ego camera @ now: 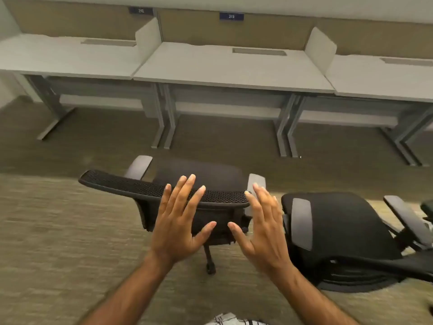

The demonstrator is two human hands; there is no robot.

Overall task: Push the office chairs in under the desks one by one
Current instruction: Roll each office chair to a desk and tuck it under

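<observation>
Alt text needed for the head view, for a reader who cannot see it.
Two open hands, left hand and right hand, hover at the mesh backrest of a black office chair facing a row of empty grey desks. A second chair stands to its right on the carpet.

We note one black mesh-back office chair point(187, 195) upright on the carpet, clear of the middle table's point(225, 71) front edge. Second black chair point(339, 231) just right, also not tucked in.
</observation>
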